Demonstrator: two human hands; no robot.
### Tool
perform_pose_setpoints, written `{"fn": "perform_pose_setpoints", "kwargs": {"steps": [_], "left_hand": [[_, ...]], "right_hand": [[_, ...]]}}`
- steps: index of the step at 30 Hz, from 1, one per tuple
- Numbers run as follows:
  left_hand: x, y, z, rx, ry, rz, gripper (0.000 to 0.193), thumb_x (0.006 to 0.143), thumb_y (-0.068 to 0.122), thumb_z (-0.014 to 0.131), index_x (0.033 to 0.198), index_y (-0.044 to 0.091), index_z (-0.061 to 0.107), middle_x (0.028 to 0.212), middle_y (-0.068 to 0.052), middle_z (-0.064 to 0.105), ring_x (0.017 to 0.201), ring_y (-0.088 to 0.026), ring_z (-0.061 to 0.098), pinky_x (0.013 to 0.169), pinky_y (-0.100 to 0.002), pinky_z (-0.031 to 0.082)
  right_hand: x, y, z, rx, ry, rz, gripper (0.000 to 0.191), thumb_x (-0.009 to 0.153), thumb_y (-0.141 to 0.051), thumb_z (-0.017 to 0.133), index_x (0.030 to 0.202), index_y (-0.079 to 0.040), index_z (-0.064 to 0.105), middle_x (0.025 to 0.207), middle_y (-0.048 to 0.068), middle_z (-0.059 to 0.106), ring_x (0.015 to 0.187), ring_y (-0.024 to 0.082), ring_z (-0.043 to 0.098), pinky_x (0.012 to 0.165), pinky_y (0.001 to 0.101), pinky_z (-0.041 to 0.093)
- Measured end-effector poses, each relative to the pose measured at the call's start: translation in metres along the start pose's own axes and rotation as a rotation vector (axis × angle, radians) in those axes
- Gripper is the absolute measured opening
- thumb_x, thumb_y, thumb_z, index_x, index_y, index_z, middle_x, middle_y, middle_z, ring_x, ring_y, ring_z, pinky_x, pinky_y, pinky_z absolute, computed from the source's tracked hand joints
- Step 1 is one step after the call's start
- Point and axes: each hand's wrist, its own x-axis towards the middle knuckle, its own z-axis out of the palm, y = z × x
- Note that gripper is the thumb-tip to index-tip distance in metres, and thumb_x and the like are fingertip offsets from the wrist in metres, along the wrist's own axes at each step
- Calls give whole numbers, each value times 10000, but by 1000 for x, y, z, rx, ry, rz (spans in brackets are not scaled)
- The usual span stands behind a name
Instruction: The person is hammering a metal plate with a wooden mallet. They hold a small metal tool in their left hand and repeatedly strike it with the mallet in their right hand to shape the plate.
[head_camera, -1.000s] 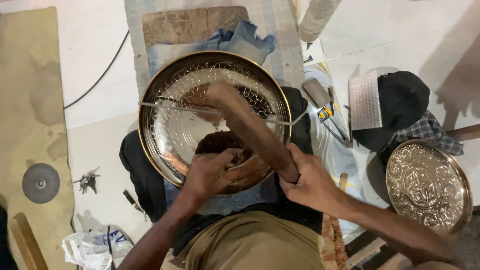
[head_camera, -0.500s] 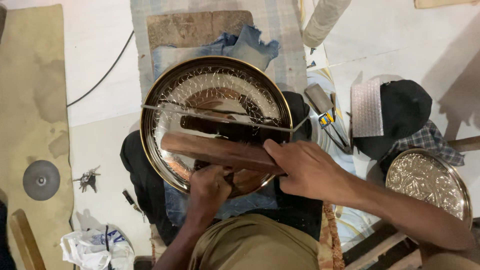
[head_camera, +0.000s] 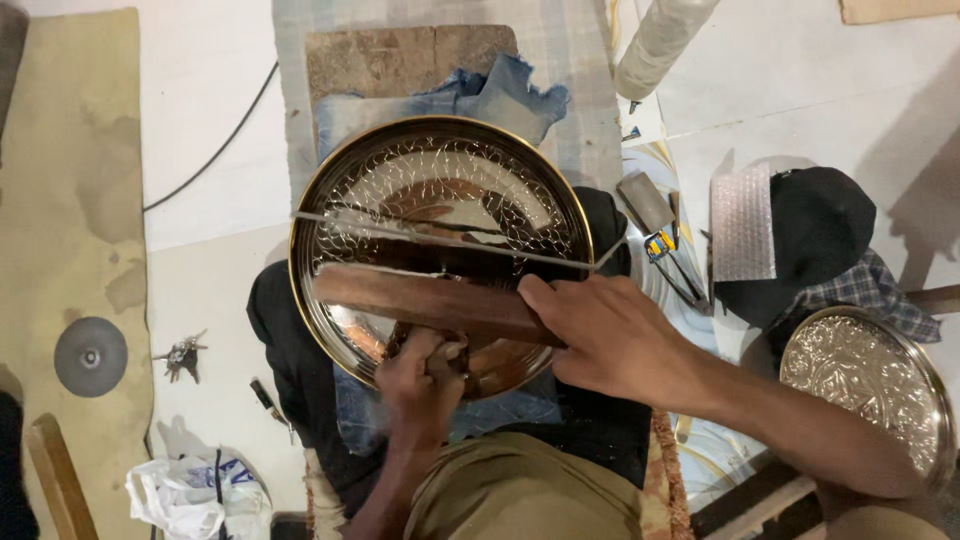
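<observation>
Your right hand (head_camera: 615, 340) wraps the dark wooden bar (head_camera: 435, 305) laid across the round brass tray (head_camera: 440, 250) in your lap, while your left hand (head_camera: 420, 385) closes on a small tool I can't make out at the tray's six o'clock. The net-like chased pattern covers the upper half; the lower rim looks smooth and unworked, and a fully embossed plate (head_camera: 865, 385) lies at four o'clock.

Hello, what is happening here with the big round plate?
A person sits on the floor with a large patterned metal tray on the lap. The right hand holds a flat wooden bar lying across the tray. The left hand grips something small at the tray's near rim, under the bar; I cannot tell what. A thin metal rod also lies across the tray. A second embossed tray lies to the right.
</observation>
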Motion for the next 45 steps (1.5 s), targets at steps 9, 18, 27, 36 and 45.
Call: {"fn": "perform_pose_setpoints", "kwargs": {"steps": [9,18,27,36,45], "left_hand": [[-12,27,0,-490,175,-342,228,892,-122,583,1089,-25,645,976,-85,747,852,-133,738,755,-261,609],[-17,19,5,-146,171,-48,127,874,-70,642,977,-1,673,897,-65,769,777,-107,738,697,-257,599],[-22,16,13,59,246,-44,151,824,-67,677,960,-8,650,864,-108,759,740,-181,754,664,-300,581],[-25,7,16,97,215,-66,113,820,-69,694,867,12,630,784,-106,741,667,-202,735,617,-314,565],[-16,17,7,10,91,-40,222,810,-94,640,1005,4,676,837,-112,756,714,-207,754,633,-311,577]], "right_hand": [[8,-1,5,269,48,197,443,645,-122,707,1052,-26,559,710,207,614,734,437,635,616,531,445],[24,-13,-7,144,-22,72,441,687,-156,718,1095,-51,586,734,158,661,686,391,666,608,519,454],[35,-18,-26,-118,-78,-229,562,601,-121,729,1121,34,581,718,165,662,732,409,664,651,542,479],[36,-19,-17,-107,-9,-279,644,649,-116,717,1251,48,555,783,169,664,755,418,640,638,551,454],[32,-11,-12,-4,96,-218,661,668,-159,737,1225,115,510,757,213,643,711,446,629,638,547,481]]}}
